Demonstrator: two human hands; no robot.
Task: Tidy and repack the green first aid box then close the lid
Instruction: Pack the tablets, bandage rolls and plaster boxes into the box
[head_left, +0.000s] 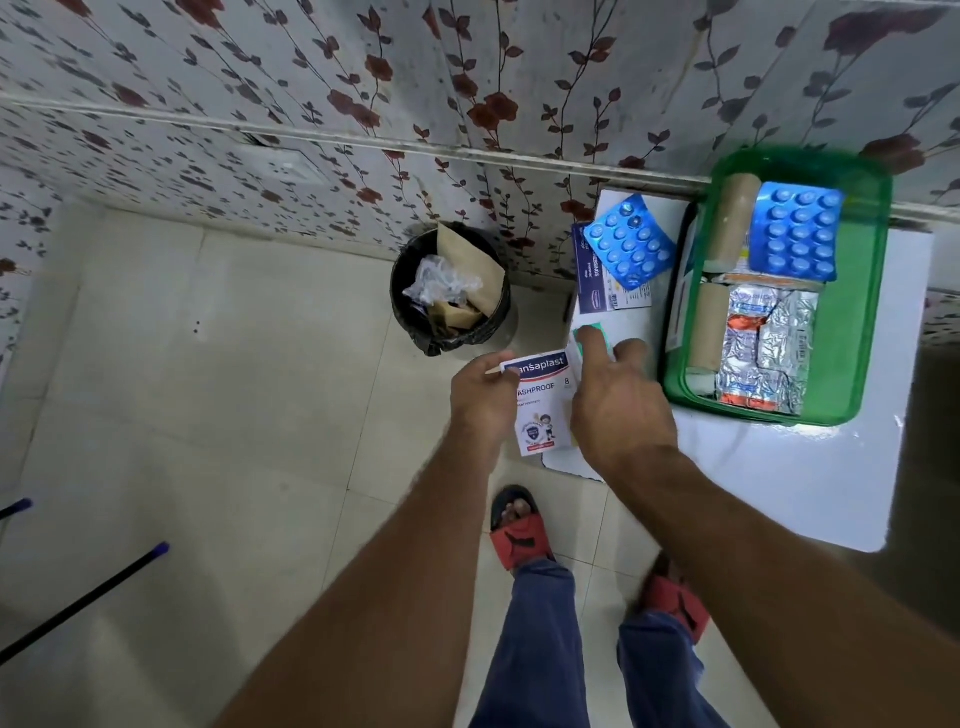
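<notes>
Head view: hands at the table (779, 483) edge beside the open green box (862, 312).
Left hand (480, 397) pinches a plaster packet (540, 400); right hand (621, 397) reaches over it, fingers loosely spread, its hold unclear. The box holds rolls, a blue blister (797, 234) and foil packs.

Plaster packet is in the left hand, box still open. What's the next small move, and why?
Probably carry the Hansaplast packet, held by the left hand, across to the green box and lay it on the foil sachets. The box is open, and a blue blister strip still lies outside it.
</notes>
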